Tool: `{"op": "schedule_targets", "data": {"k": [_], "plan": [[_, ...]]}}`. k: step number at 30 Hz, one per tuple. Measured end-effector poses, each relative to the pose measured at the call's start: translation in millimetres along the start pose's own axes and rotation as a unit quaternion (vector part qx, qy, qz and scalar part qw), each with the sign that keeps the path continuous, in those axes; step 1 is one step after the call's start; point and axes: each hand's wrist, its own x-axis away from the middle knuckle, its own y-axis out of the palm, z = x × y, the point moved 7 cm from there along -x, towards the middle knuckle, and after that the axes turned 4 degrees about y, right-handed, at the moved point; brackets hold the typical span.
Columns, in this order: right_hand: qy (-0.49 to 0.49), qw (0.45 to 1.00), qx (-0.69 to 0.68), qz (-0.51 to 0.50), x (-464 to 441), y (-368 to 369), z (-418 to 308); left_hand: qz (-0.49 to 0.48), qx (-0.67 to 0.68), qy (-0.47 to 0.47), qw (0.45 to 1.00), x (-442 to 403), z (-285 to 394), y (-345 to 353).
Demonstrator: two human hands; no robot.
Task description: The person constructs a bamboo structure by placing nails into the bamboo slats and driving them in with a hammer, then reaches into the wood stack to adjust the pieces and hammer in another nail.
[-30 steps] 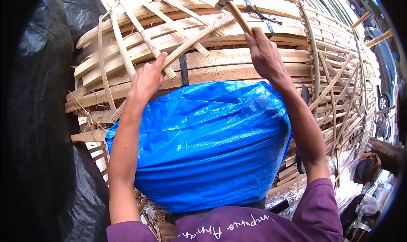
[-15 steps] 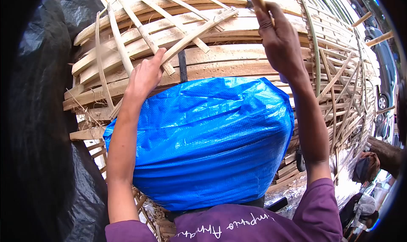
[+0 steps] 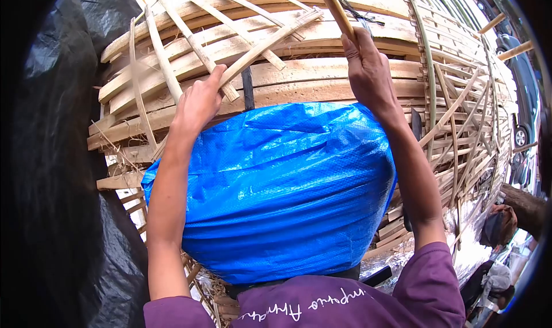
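My left hand (image 3: 199, 101) is closed on the lower end of a wooden strip (image 3: 264, 45), which slants up to the right across other thin strips (image 3: 198, 49). Closed around the wooden handle of a hammer (image 3: 337, 13), my right hand (image 3: 371, 75) is held up at the right. The hammer's head is near the top edge, above and right of the strip's far end and apart from it. A blue tarp (image 3: 282, 196) covers my lap between my forearms.
Stacked timber boards (image 3: 333, 69) lie in front of me. Black plastic sheeting (image 3: 69, 155) hangs at the left. Bamboo lattice (image 3: 460, 115) spreads over the right side. Farther right are a parked car (image 3: 524, 92), a log (image 3: 523, 210) and a dark cap (image 3: 498, 227).
My right hand with the hammer rose to the right, then came back down and left, bringing the hammer's head into view again. The far end of the strip in my left hand has shifted slightly.
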Motion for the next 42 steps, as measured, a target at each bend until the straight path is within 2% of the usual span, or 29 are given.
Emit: {"op": "schedule_targets", "data": {"k": [2,7,10,16,18,20,22,28,29,34,36,40,42], "plan": [[-0.011,1.0,-0.015,0.002,4.0,4.6,2.8,0.01,0.009,-0.002,1.0,0.9,-1.1,-1.1],[0.05,0.998,0.013,-0.029,3.3,12.4,37.6,0.032,0.003,0.012,0.999,0.7,-5.4,5.7],[0.044,0.999,0.009,0.014,2.7,2.3,52.9,0.035,-0.006,0.005,0.999,2.7,-3.1,4.5],[0.065,0.998,0.021,0.016,-3.3,-25.6,83.0,0.033,-0.011,-0.018,0.999,14.5,-8.9,-10.8],[0.084,0.994,0.068,0.02,2.1,-29.8,94.8,0.048,-0.022,-0.019,0.998,23.3,-18.1,-19.7],[0.073,0.993,0.084,0.04,4.9,-31.1,113.9,0.052,-0.023,-0.052,0.997,28.3,-22.2,-31.8],[0.045,0.991,0.113,0.055,7.8,-37.4,119.8,0.088,0.005,-0.045,0.995,29.8,-22.3,-39.7],[-0.027,0.982,0.186,0.023,13.5,-47.0,133.8,0.091,0.081,-0.096,0.988,29.2,-17.9,-54.6],[0.027,0.985,0.168,-0.005,15.9,-44.5,148.7,0.09,0.112,-0.104,0.984,29.2,-23.1,-51.9],[0.011,0.978,0.206,0.037,21.4,-34.3,152.1,0.074,0.141,-0.101,0.982,21.0,-32.2,-46.8],[0.021,0.973,0.219,0.071,21.1,-36.5,154.2,0.103,0.13,-0.104,0.981,16.9,-31.7,-49.1],[0.02,0.975,0.214,0.06,24.9,-36.0,163.9,0.061,0.126,-0.126,0.982,6.9,-27.5,-38.3],[0.017,0.969,0.24,0.053,25.4,-36.7,165.3,0.057,0.108,-0.106,0.987,2.4,-25.7,-33.9]]}}
